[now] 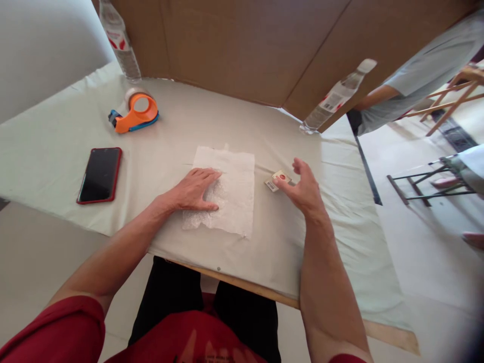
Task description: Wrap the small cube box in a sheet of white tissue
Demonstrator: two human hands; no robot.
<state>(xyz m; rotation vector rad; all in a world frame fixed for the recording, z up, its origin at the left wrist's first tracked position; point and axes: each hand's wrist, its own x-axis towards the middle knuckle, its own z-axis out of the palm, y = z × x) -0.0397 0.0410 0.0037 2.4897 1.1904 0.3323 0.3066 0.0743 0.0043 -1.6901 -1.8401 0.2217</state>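
Observation:
A sheet of bubble wrap (235,191) lies flat on the cloth-covered table in front of me. My left hand (194,190) rests on its left side, fingers stretched out and thumb apart. To the right of the sheet is a small cream-coloured box (282,176) with a red mark and a barcode on its side. My right hand (303,187) is at this box, thumb and fingers spread apart. Its thumb overlaps the box's lower edge; whether it touches, I cannot tell.
An orange tape dispenser (139,115) and a phone in a red case (99,175) lie on the left. Two water bottles (121,46) (335,100) stand against a cardboard panel (242,45). Beyond the right edge, another person's arm (380,96) shows.

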